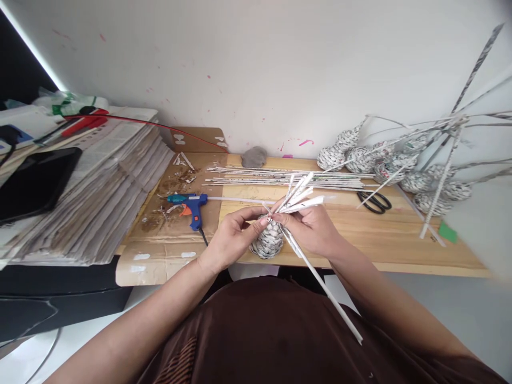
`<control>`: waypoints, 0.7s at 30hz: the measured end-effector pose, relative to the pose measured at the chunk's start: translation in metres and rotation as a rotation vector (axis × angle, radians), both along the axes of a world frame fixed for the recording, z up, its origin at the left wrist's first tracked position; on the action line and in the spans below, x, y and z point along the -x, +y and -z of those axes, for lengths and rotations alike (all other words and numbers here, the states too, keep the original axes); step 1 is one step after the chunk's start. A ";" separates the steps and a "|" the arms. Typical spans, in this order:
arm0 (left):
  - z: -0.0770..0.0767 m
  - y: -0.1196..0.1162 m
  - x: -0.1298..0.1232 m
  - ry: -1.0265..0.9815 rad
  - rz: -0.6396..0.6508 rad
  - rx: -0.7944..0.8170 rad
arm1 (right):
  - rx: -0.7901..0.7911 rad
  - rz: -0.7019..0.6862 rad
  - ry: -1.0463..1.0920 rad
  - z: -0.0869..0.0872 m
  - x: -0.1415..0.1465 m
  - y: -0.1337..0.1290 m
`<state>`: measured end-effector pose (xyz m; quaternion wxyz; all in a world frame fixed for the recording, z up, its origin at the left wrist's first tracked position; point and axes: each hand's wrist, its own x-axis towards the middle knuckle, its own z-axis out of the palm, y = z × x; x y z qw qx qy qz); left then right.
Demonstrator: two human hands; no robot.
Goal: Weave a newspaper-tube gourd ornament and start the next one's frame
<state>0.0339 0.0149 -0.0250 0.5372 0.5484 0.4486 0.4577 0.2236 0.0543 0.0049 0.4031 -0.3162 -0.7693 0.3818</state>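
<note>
A: Where is the woven piece (267, 245), and who has it?

B: At the front edge of the worktop (412, 242), near the middle. The left hand (236, 232) and right hand (314, 229) are together at its top, thumbs and fingers pinched on the paper there.

A: How far along does it look?

B: The rounded body looks woven, as far as it shows; the fingers hide part of the top. Above, a bunch of loose strips (302, 196) sticks out unwoven, and one long paper tube (332, 298) trails past the front edge. I'd judge the body done and the top unfinished.

A: Anything else made?

B: Several other pieces (387, 172) sit near the back right corner, some with long ends uncut. Unused paper sticks (280, 177) lie towards the back edge, scissors (375, 202) by their right ends. The glue gun (195, 205) rests on cardboard (164, 256) towards the left end, apart from both hands.
</note>
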 end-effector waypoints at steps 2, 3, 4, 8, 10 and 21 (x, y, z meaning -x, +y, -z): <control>-0.002 0.000 0.002 -0.024 0.056 -0.013 | -0.039 0.000 -0.001 -0.001 0.002 -0.001; -0.003 0.000 0.002 -0.037 0.084 -0.031 | -0.070 0.002 -0.012 -0.002 0.002 -0.002; -0.005 0.000 0.003 -0.031 0.108 -0.057 | -0.102 0.007 -0.030 -0.002 0.002 -0.003; -0.015 -0.002 0.006 0.169 0.138 -0.244 | -0.211 0.005 -0.048 -0.004 0.004 -0.007; -0.020 0.001 0.008 0.263 0.137 -0.352 | -0.260 -0.032 -0.012 -0.008 0.006 -0.008; -0.028 0.053 -0.012 0.368 0.091 -0.651 | -0.247 0.233 0.072 -0.035 0.019 0.022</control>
